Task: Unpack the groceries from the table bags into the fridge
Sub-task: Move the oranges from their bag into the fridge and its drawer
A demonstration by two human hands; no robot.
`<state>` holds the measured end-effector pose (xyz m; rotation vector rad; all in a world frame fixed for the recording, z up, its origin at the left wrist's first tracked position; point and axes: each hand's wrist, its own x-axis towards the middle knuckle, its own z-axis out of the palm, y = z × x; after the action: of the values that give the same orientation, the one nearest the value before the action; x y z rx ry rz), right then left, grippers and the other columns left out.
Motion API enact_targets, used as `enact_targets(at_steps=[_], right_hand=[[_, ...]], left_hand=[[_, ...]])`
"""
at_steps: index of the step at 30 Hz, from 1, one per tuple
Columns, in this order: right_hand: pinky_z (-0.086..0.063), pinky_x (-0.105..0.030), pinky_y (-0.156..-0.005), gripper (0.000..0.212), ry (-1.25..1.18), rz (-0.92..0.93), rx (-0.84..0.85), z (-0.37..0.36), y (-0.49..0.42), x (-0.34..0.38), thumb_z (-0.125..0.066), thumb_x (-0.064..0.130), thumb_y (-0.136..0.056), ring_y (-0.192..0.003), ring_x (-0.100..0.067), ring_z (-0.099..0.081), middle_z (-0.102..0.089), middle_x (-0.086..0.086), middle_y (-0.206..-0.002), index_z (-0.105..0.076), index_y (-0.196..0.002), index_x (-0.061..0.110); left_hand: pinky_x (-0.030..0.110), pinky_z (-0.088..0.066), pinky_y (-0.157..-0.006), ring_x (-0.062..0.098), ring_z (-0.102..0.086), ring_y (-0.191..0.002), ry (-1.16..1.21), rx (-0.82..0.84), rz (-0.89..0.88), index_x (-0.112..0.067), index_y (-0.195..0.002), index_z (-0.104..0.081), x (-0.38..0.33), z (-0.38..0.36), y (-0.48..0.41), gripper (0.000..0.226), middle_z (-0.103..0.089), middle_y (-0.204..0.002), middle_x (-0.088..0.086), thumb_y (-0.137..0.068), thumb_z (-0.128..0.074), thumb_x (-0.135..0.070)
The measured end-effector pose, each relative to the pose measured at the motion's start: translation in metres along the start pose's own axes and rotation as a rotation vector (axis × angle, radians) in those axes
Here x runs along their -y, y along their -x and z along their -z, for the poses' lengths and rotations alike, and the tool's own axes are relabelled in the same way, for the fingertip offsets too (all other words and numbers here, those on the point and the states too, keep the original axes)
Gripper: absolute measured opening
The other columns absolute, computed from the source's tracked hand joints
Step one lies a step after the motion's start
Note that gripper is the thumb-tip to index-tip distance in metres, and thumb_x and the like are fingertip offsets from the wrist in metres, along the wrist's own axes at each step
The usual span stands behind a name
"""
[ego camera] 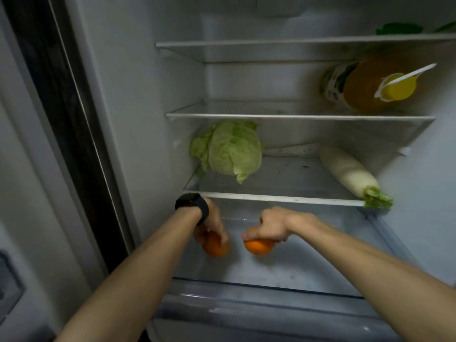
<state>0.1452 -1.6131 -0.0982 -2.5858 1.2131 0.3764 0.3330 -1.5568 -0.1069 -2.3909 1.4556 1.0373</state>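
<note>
The fridge stands open in front of me. Both my arms reach into its lowest compartment, under the bottom glass shelf [278, 198]. My left hand [212, 225], with a black watch on the wrist, grips an orange [216, 248] from above. My right hand [271, 227] is closed over a second orange [259, 246] just to the right of the first. Both oranges sit low, at or just above the compartment floor [283, 270]; I cannot tell whether they touch it.
A green cabbage [232, 149] lies at the left of the bottom shelf and a white radish [350, 176] at its right. An amber bottle with a yellow cap [370, 85] lies on the shelf above. Green leaves [399, 28] show on the top shelf. The fridge's dark door seal [69, 114] runs down the left.
</note>
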Motion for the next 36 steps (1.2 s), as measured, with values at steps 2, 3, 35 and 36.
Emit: enact_targets(at_steps=[2, 3, 35, 36], right_hand=[[-0.053, -0.030, -0.073, 0.069, 0.035, -0.021, 0.011, -0.012, -0.017, 0.007, -0.052, 0.080, -0.079, -0.073, -0.023, -0.070, -0.073, -0.005, -0.074, -0.070, -0.076, 0.013], [-0.053, -0.030, -0.077, 0.069, 0.039, -0.025, -0.010, -0.019, -0.026, 0.011, -0.053, 0.078, -0.081, -0.087, -0.025, -0.071, -0.075, -0.009, -0.091, -0.072, -0.091, 0.012], [-0.048, -0.036, -0.097, 0.100, -0.230, -0.092, -0.142, -0.043, -0.062, 0.008, -0.074, 0.049, -0.083, -0.127, -0.036, -0.055, -0.054, -0.017, -0.141, -0.018, -0.156, 0.011], [-0.048, -0.035, -0.097, 0.095, -0.157, -0.102, -0.102, -0.036, -0.055, 0.007, -0.073, 0.051, -0.083, -0.127, -0.035, -0.055, -0.055, -0.016, -0.141, -0.025, -0.154, 0.010]], left_hand=[[0.034, -0.060, -0.066, 0.025, -0.068, -0.080, 0.060, -0.082, -0.032, -0.004, -0.110, -0.061, 0.009, -0.005, -0.010, 0.047, -0.068, -0.098, 0.011, -0.078, -0.083, -0.030], [0.036, -0.060, -0.067, 0.026, -0.070, -0.082, 0.088, -0.144, -0.061, -0.003, -0.111, -0.062, 0.012, -0.007, -0.015, 0.046, -0.070, -0.097, 0.011, -0.078, -0.083, -0.029], [0.033, -0.048, -0.086, 0.030, -0.056, -0.121, -0.005, -0.380, -0.098, -0.011, -0.146, -0.036, 0.017, -0.024, -0.056, 0.066, -0.055, -0.135, 0.013, -0.091, -0.066, -0.033], [0.032, -0.048, -0.085, 0.029, -0.056, -0.120, -0.034, -0.366, -0.095, -0.010, -0.143, -0.040, 0.015, -0.023, -0.049, 0.061, -0.055, -0.135, 0.013, -0.092, -0.065, -0.033]])
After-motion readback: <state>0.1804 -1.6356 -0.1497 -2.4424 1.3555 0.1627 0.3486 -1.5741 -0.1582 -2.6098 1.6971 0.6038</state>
